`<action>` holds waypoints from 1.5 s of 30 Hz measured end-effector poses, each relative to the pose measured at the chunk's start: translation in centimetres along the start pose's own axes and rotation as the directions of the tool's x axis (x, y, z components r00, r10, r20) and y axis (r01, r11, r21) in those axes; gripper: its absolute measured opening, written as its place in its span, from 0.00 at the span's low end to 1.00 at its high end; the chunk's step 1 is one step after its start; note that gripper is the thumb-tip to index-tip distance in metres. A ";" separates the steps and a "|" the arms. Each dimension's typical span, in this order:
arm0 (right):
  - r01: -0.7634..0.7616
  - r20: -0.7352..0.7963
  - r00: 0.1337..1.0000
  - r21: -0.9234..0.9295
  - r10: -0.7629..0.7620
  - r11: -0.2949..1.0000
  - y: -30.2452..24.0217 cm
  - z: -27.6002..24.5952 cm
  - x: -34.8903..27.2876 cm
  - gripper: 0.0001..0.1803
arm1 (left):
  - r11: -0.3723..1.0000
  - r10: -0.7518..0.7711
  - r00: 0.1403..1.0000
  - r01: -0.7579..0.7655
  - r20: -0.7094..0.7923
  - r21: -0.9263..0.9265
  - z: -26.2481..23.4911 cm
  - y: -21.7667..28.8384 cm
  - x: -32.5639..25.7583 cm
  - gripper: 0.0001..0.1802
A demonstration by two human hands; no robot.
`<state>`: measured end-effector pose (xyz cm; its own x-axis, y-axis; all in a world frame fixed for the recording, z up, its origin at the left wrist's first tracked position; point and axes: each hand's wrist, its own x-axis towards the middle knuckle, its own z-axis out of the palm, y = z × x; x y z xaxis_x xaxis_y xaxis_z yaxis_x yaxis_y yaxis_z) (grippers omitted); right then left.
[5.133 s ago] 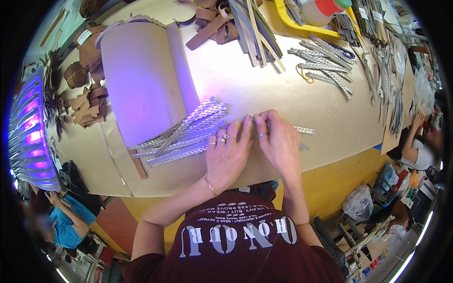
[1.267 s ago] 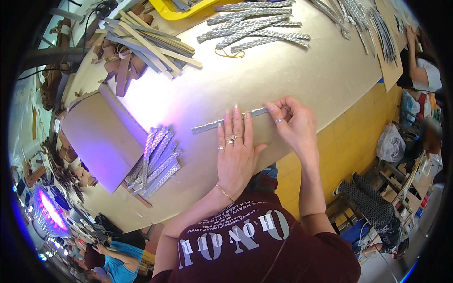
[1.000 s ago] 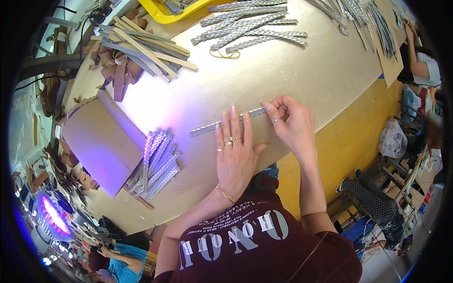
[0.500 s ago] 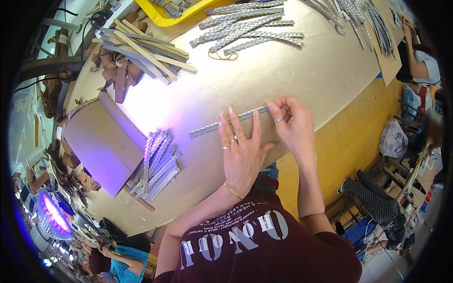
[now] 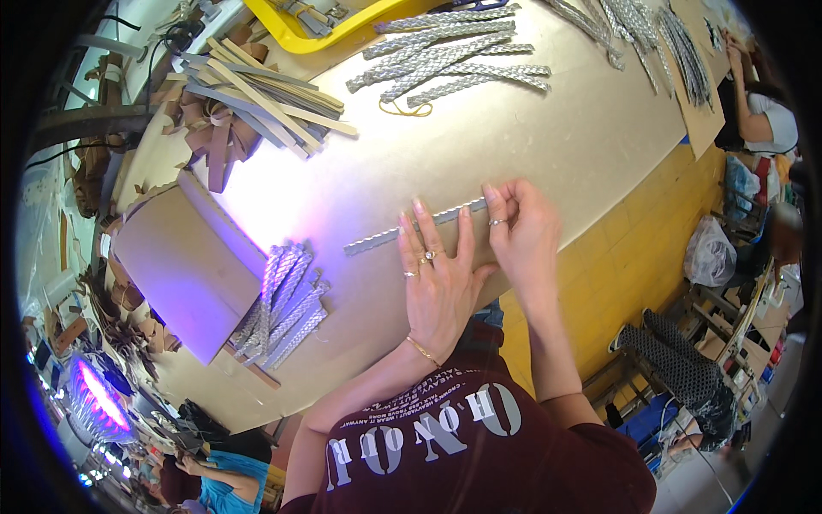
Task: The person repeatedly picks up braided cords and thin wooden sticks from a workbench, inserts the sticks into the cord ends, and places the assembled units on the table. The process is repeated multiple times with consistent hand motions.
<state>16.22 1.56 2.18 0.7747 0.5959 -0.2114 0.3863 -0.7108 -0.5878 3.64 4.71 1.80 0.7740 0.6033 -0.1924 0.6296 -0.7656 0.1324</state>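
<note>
A narrow grey strip with a silvery braided edge [image 5: 372, 243] lies slantwise on the brown-covered table. My left hand [image 5: 438, 287] rests flat across its middle, fingers spread, pressing it down. At the strip's right end, my right hand [image 5: 524, 231] has thumb and fingers pinched together on it. Left of my left hand sits a small bundle of silver braided strips [image 5: 282, 300]. Farther off, several more silver braided strips [image 5: 454, 56] are spread out, with a thin yellow loop [image 5: 407, 109] beside them.
A curved brown sheet [image 5: 184, 270] stands at the left, near a glowing lamp [image 5: 98, 398]. Flat strips [image 5: 257, 94] are heaped at the far left by a yellow tray [image 5: 342, 34]. More braids [image 5: 638, 34] lie far right. Other people [image 5: 766, 120] are around the table.
My right hand has shifted slightly left, still pinching the strip's end. My left hand stays flat on the strip.
</note>
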 end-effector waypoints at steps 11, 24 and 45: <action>0.020 -0.374 0.924 -0.165 -0.082 0.986 0.8 2.6 -0.6 0.14 | 0.996 -0.005 0.997 -0.002 -0.077 -0.093 0.8 -0.2 -0.3 0.46; 0.183 -0.454 0.891 0.377 0.009 0.908 1.8 3.4 -0.6 0.13 | 0.968 -0.026 0.890 -0.091 -0.455 -0.233 2.1 -5.9 -0.5 0.18; 0.621 -0.221 0.672 -0.349 -0.706 0.701 -4.6 0.5 11.8 0.13 | 0.956 -0.291 0.576 0.151 -0.763 -0.251 -1.8 -13.2 -12.1 0.14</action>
<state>23.37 12.04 2.01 0.3589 0.8200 0.4459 0.9273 -0.2586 -0.2707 -13.87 7.90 4.12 0.3141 0.7415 0.5928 0.7359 -0.5847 0.3414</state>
